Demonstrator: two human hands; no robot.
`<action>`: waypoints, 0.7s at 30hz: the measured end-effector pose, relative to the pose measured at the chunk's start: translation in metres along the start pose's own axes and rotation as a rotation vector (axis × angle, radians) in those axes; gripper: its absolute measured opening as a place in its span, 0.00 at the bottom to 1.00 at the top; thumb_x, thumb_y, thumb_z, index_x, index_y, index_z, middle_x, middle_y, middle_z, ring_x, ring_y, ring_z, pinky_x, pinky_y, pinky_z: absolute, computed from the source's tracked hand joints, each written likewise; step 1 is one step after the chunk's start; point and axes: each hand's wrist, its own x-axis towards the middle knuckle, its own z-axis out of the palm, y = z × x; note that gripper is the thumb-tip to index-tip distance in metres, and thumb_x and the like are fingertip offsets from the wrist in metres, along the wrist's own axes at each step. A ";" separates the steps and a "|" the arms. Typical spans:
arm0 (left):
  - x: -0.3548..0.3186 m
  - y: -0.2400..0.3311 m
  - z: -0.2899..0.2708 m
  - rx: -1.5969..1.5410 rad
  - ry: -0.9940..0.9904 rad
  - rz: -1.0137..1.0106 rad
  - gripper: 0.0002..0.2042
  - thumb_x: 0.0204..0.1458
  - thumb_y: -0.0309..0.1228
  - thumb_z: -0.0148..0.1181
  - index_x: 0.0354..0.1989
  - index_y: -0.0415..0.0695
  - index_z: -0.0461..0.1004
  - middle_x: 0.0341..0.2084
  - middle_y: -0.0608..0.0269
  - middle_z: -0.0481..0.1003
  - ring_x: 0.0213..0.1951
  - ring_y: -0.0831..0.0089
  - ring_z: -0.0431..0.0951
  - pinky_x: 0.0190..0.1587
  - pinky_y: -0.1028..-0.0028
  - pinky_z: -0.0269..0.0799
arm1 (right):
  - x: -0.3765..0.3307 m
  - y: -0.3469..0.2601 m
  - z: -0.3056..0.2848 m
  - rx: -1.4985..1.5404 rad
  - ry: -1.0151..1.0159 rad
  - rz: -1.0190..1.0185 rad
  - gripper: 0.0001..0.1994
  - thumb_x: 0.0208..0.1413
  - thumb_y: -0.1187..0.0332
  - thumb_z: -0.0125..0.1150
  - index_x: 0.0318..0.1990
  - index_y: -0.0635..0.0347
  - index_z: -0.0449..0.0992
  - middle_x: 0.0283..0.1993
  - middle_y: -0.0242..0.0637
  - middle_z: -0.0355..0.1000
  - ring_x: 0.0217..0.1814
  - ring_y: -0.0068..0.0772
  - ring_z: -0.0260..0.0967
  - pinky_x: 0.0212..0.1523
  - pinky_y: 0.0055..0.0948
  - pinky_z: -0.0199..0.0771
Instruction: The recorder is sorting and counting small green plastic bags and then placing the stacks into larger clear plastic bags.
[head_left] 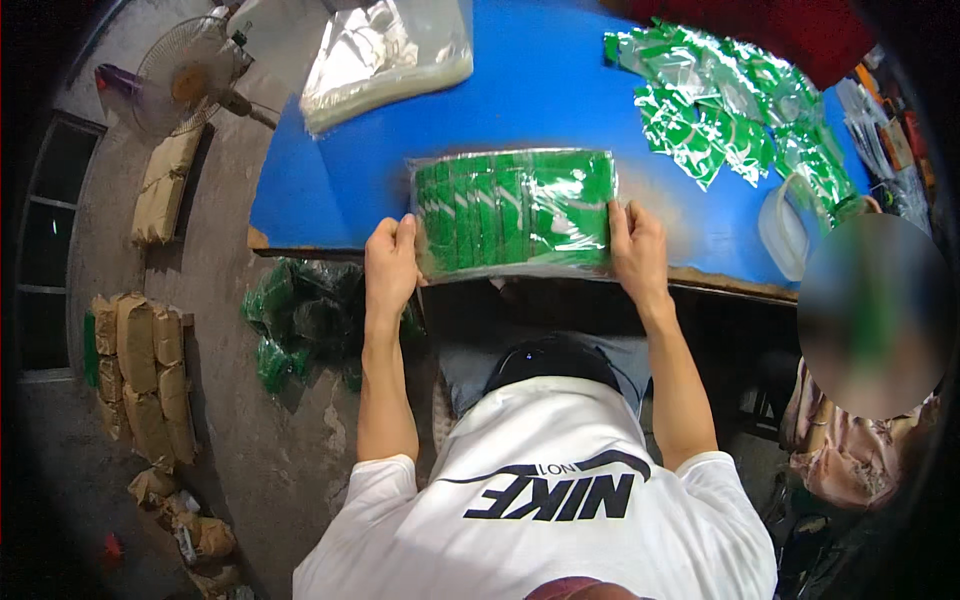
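Observation:
A clear plastic bag filled with overlapping green packets (515, 212) spans the space between my hands at the front edge of the blue table (520, 110). My left hand (393, 258) pinches its left end, thumb on top. At the right end, my right hand (638, 248) grips the bag the same way. The green packets inside lie in an overlapping row under the shiny film. What my fingers do beneath the bag is hidden.
Clear plastic bags (390, 60) lie stacked at the far left. Loose green packets (730, 110) are heaped at the far right, near a translucent container (783, 228). Left on the floor are brown paper parcels (145, 375), green bagged bundles (300, 320) and a fan (190, 80). A person (850, 450) sits right.

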 end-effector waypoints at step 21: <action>-0.062 -0.006 0.058 -0.100 0.163 0.261 0.37 0.67 0.39 0.50 0.73 0.32 0.35 0.73 0.42 0.42 0.73 0.56 0.45 0.72 0.62 0.41 | 0.022 -0.014 0.022 0.133 0.027 -0.016 0.37 0.58 0.46 0.57 0.63 0.68 0.59 0.51 0.65 0.72 0.52 0.66 0.71 0.53 0.52 0.71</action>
